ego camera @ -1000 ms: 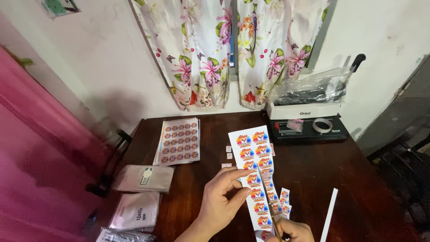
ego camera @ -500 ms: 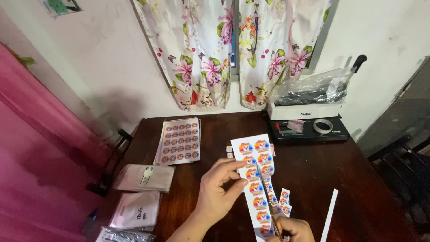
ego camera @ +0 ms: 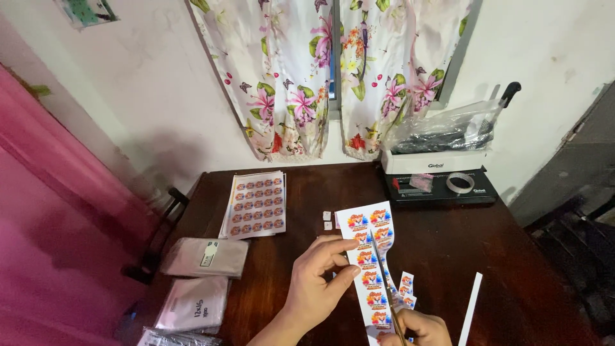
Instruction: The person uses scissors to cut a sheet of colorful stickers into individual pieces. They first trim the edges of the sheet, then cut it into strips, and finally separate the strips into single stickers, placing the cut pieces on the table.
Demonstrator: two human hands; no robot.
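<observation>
Dark brown wooden table [ego camera: 448,256] stands against a white wall below flowered curtains [ego camera: 333,70]. Left hand [ego camera: 317,285] pinches the left edge of a long strip of printed stickers [ego camera: 368,256] between thumb and fingers, holding it raised over the table's near part. Right hand [ego camera: 416,328], partly cut off at the lower edge, is closed around scissors [ego camera: 386,291]; their blades run up the middle of the strip between its two columns. Small cut stickers [ego camera: 406,291] lie just beside the strip, with a white paper offcut [ego camera: 471,309] further right. A full sticker sheet [ego camera: 256,204] lies at the table's left rear, plastic packets [ego camera: 205,256] at the left edge, and a binding machine [ego camera: 439,176] at the right rear.
</observation>
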